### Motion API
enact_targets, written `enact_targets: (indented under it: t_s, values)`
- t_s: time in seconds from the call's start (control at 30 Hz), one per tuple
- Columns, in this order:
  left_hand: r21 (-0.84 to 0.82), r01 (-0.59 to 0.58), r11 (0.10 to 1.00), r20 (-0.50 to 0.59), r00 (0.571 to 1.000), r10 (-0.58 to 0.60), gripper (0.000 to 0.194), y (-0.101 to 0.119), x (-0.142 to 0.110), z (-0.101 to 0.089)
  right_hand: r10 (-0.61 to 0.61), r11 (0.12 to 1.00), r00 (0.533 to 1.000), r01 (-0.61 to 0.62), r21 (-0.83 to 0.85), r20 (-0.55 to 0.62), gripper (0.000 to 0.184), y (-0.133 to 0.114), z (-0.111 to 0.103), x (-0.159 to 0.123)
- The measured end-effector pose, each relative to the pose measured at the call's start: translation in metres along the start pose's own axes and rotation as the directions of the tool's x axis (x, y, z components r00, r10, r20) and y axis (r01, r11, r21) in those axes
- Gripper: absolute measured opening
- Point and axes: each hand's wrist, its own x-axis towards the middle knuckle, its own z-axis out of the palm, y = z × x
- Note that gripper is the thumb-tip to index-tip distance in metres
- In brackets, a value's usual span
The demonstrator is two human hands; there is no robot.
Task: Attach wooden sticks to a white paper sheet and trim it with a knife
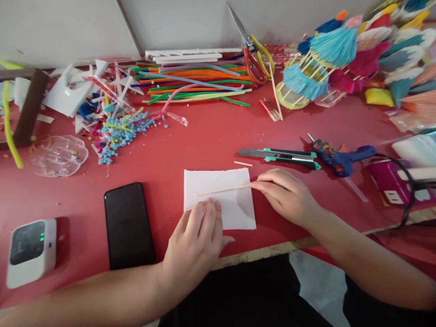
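Note:
A white sheet of paper (pixel 238 211) lies on the red table near its front edge. A thin wooden stick (pixel 225 189) stretches across the upper half of the paper, slightly tilted. At the paper's right edge, my right hand (pixel 286 193) pinches the stick's right end between thumb and fingers. My left hand (pixel 197 236) rests on the lower left of the paper, fingers flat and close together, thumb apart, tips just below the stick. A short piece of stick (pixel 243 163) lies just beyond the paper's top right corner.
Behind the right hand lie a utility knife (pixel 286 156) and a blue glue gun (pixel 340 156) with a cable. A phone (pixel 128 227) and a white device (pixel 32 252) are at left. Scissors (pixel 252 45), pipe cleaners (pixel 197 79), foam scraps (pixel 119 131) and paper umbrella models (pixel 332 45) line the back.

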Motion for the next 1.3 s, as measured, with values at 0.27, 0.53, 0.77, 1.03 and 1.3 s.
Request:
enact_targets:
  t_s: [0.27, 0.53, 0.77, 1.03, 1.3]
  values:
    - [-0.088, -0.001, 0.996, -0.073, 0.997, -0.006, 0.053, 0.001, -0.002, 0.011, 0.030, 1.000, 1.000, -0.029, 0.007, -0.010, 0.025, -0.002, 0.000, 0.002]
    - [-0.117, -0.001, 0.993, -0.069, 0.998, -0.007, 0.051, 0.001, 0.001, 0.012, 0.061, 0.997, 0.998, -0.060, 0.052, -0.010, 0.021, -0.002, -0.001, 0.005]
    - [-0.154, 0.007, 0.988, -0.057, 0.998, -0.016, 0.048, 0.000, 0.003, 0.015, 0.054, 0.997, 0.998, -0.054, 0.051, -0.008, 0.021, -0.002, -0.001, 0.004]
    - [-0.147, 0.010, 0.989, -0.043, 0.999, -0.016, 0.050, 0.001, -0.002, 0.014, 0.045, 0.997, 0.999, -0.046, 0.055, 0.005, 0.021, -0.002, -0.001, 0.002]
    - [-0.149, 0.006, 0.989, -0.040, 0.999, -0.012, 0.049, 0.001, 0.001, 0.014, 0.093, 0.992, 0.996, -0.092, 0.082, -0.016, 0.016, -0.004, -0.001, 0.004]
